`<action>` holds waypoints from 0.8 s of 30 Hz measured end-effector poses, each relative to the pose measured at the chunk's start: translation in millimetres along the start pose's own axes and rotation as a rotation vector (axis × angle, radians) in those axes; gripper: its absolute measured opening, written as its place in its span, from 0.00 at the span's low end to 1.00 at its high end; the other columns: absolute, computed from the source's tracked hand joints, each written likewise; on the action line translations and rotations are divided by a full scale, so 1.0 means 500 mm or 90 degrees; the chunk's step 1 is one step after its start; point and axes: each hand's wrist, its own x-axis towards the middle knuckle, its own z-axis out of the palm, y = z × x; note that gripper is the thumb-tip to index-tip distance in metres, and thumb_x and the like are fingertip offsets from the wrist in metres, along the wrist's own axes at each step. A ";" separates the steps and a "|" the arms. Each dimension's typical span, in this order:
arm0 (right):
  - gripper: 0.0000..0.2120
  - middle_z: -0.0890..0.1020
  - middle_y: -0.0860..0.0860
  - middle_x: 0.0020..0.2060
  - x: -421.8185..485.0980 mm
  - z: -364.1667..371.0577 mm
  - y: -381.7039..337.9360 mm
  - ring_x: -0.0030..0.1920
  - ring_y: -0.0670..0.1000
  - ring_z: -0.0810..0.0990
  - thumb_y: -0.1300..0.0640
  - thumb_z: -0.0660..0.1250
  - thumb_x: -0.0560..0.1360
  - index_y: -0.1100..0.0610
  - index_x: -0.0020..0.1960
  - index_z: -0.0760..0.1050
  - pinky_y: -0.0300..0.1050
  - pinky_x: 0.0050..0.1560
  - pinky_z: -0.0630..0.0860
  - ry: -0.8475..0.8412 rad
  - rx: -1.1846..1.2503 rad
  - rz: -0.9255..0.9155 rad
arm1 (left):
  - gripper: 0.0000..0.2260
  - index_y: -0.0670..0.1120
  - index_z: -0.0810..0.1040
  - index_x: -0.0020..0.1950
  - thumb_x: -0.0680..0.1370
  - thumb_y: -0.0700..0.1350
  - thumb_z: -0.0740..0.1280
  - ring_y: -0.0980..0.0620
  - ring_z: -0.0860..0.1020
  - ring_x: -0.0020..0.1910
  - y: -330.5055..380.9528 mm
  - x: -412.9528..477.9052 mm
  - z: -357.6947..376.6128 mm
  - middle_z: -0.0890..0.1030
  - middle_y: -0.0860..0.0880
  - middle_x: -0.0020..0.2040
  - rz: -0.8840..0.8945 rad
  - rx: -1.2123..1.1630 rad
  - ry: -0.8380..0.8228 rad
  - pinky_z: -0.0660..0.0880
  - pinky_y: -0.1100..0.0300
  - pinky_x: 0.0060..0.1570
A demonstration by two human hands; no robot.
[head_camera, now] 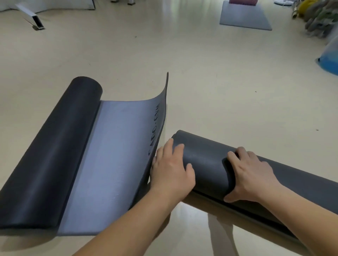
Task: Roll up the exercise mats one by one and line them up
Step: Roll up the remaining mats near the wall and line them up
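A dark grey rolled mat [206, 160] lies on the floor at the lower right, running off toward the bottom right corner. My left hand [172, 169] presses on its near end and my right hand [250, 175] grips the roll further along. To the left lies a second mat [60, 155], mostly rolled into a dark cylinder, with its lighter grey free end [117, 159] spread out and its far edge curled upward. That edge touches my left hand. A third grey mat [245, 17] lies flat at the far back right.
A pink block [242, 1] sits on the far flat mat. A metal bar [32, 18] rests on the floor at the back left. Piled yellow and grey things [318, 16] and a blue object [329, 62] line the right side. Beige floor stretches between.
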 end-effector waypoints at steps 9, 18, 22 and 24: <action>0.69 0.62 0.55 0.74 -0.008 0.023 0.034 0.73 0.60 0.66 0.19 0.69 0.55 0.37 0.79 0.30 0.56 0.69 0.71 -0.010 -0.006 0.048 | 0.46 0.51 0.40 0.86 0.79 0.56 0.70 0.40 0.64 0.79 0.019 0.048 0.051 0.56 0.44 0.83 -0.109 -0.061 -0.104 0.69 0.44 0.74; 0.70 0.62 0.55 0.74 -0.216 0.136 0.266 0.72 0.59 0.67 0.19 0.71 0.53 0.37 0.79 0.32 0.54 0.67 0.76 -0.091 0.045 0.264 | 0.43 0.52 0.42 0.84 0.81 0.55 0.69 0.43 0.67 0.74 0.271 -0.040 0.244 0.59 0.46 0.78 0.067 -0.108 -0.198 0.75 0.47 0.67; 0.64 0.60 0.55 0.74 -0.302 0.189 0.292 0.73 0.59 0.63 0.14 0.62 0.55 0.37 0.80 0.35 0.56 0.67 0.72 -0.094 0.042 0.274 | 0.33 0.54 0.58 0.79 0.79 0.63 0.68 0.46 0.77 0.63 0.291 -0.049 0.263 0.67 0.50 0.68 0.085 -0.155 -0.219 0.76 0.54 0.58; 0.61 0.62 0.55 0.73 -0.313 0.200 0.291 0.72 0.60 0.64 0.13 0.57 0.56 0.36 0.80 0.38 0.57 0.66 0.72 -0.081 0.045 0.270 | 0.31 0.56 0.63 0.75 0.77 0.66 0.68 0.45 0.77 0.61 0.278 -0.027 0.266 0.67 0.51 0.63 0.061 -0.141 -0.255 0.76 0.53 0.59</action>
